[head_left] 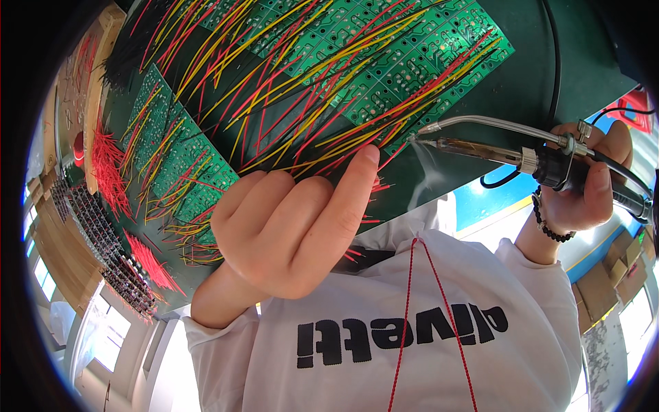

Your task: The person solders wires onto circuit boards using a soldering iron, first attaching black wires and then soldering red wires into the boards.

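Observation:
My right hand [583, 185] grips a soldering iron [542, 165] by its black handle, with a curved metal solder-feed tube [494, 121] fixed along it. The iron's tip is at the near corner of a large green circuit board panel [473, 72], and thin smoke drifts below it. Close to that tip, my left hand [295, 226] has its index finger stretched forward and its other fingers curled. A thin red wire [393, 149] runs from its fingertip toward the tip; the thumb is hidden. Many red, yellow and black wires [274, 103] lie across the panel.
A second green board [171, 151] with wires stands to the left. Bundles of red wires [110, 172] and a row of small dark parts [103, 240] lie at the left edge of the dark green mat [528, 82]. A black cable [553, 62] crosses the mat on the right.

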`<state>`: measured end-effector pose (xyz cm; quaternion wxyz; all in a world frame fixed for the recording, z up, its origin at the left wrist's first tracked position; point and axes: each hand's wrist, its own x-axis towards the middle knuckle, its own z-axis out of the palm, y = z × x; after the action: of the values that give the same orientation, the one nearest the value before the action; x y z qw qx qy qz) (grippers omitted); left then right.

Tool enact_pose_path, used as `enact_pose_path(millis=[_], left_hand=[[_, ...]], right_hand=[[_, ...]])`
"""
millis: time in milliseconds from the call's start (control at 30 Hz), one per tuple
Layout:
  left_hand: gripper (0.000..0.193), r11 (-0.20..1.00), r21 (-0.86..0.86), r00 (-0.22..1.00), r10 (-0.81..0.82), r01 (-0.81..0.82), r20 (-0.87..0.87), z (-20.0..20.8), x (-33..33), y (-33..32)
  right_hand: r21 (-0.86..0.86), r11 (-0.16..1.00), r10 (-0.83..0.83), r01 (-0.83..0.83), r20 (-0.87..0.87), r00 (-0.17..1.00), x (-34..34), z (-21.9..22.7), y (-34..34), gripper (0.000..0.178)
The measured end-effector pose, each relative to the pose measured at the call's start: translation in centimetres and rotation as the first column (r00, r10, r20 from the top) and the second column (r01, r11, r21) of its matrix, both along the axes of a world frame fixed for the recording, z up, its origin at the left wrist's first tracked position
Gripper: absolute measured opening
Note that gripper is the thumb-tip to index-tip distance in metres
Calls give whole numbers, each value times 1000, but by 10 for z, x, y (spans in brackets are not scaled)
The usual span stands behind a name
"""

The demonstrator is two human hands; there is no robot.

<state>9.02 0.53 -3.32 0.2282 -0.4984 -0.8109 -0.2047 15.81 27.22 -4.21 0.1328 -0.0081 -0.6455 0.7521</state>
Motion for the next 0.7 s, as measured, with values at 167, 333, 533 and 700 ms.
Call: enact_pose_path(millis=[167, 333, 533, 700], left_hand=[[19, 1000, -2, 1000, 0, 0, 7, 1, -1, 1], [18, 1000, -4, 1000, 3, -3, 2, -1, 0, 0], [18, 1000, -6, 1000, 2, -2, -11, 0, 1, 1], [18, 1000, -7, 1000, 2, -2, -9, -1, 1, 0]], right_hand=[[-7, 997, -81, 81, -60, 995, -6, 4, -14, 24], [98, 994, -38, 40, -24, 999, -4, 3, -9, 26], [54, 993, -104, 103, 9, 995, 1, -1, 0, 27], [51, 996, -77, 76, 22, 997, 2, -1, 0, 26]])
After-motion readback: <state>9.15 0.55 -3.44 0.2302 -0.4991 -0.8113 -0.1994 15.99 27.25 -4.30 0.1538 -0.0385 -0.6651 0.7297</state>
